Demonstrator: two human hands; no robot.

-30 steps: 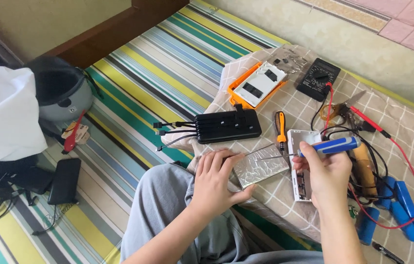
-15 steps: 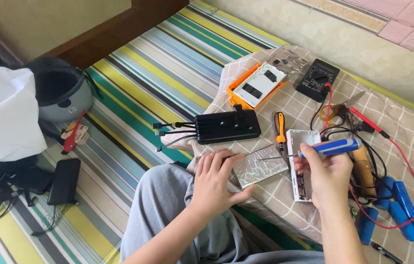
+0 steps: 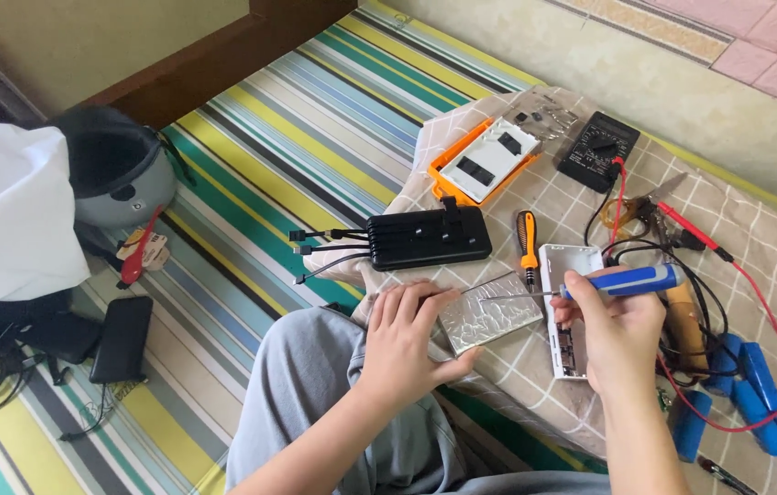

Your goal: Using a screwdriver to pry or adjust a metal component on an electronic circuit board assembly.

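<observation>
My left hand (image 3: 407, 344) lies flat on the checked cloth (image 3: 764, 266), its thumb pressing the near edge of a silvery foil-wrapped flat pack (image 3: 489, 314). My right hand (image 3: 613, 332) grips a blue-handled soldering iron (image 3: 631, 281), whose thin tip reaches left over the top of the foil pack. An open white case (image 3: 564, 307) with a circuit board lies just under my right hand. An orange-handled screwdriver (image 3: 526, 243) rests between the foil pack and the white case.
A black power bank (image 3: 429, 238) with several short cables lies behind the foil pack. An orange-rimmed case (image 3: 484, 160), a black multimeter (image 3: 597, 149) with red lead, blue battery cells (image 3: 760, 394), a grey helmet (image 3: 118, 170), a black phone (image 3: 121, 337) and white cloth (image 3: 3, 211) surround me.
</observation>
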